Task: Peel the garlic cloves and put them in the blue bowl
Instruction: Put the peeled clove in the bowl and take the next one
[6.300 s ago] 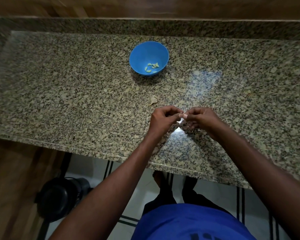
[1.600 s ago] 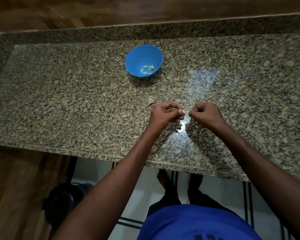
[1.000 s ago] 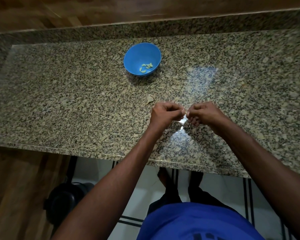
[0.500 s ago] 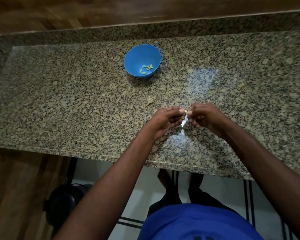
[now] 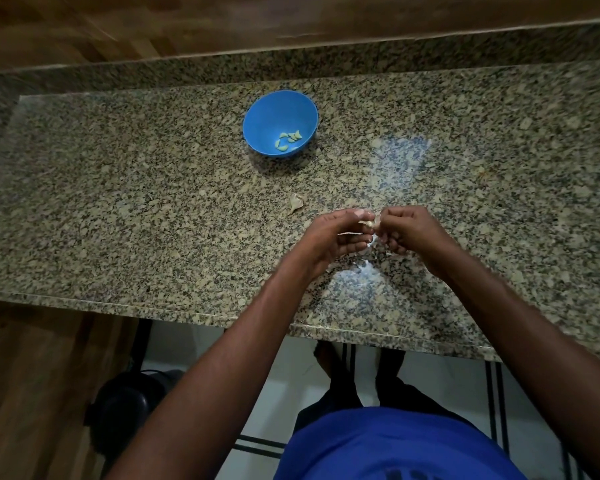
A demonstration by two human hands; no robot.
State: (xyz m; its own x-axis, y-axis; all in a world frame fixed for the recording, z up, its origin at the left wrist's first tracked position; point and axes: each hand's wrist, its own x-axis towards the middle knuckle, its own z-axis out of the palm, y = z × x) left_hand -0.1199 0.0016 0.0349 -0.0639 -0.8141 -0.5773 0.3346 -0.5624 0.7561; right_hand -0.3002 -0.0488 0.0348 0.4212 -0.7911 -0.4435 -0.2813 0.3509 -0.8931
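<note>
The left hand (image 5: pixel 336 237) and right hand (image 5: pixel 404 230) meet fingertip to fingertip just above the granite counter (image 5: pixel 118 209), both pinching one pale garlic clove (image 5: pixel 370 223) between curled fingers and thumbs. A thin strip of skin (image 5: pixel 349 233) juts from under the left fingers. A loose piece of garlic skin (image 5: pixel 296 202) lies on the counter just beyond the left hand. Farther back, well apart from the hands, the blue bowl (image 5: pixel 274 112) stands upright holding a few peeled cloves (image 5: pixel 287 142) near its bottom.
</note>
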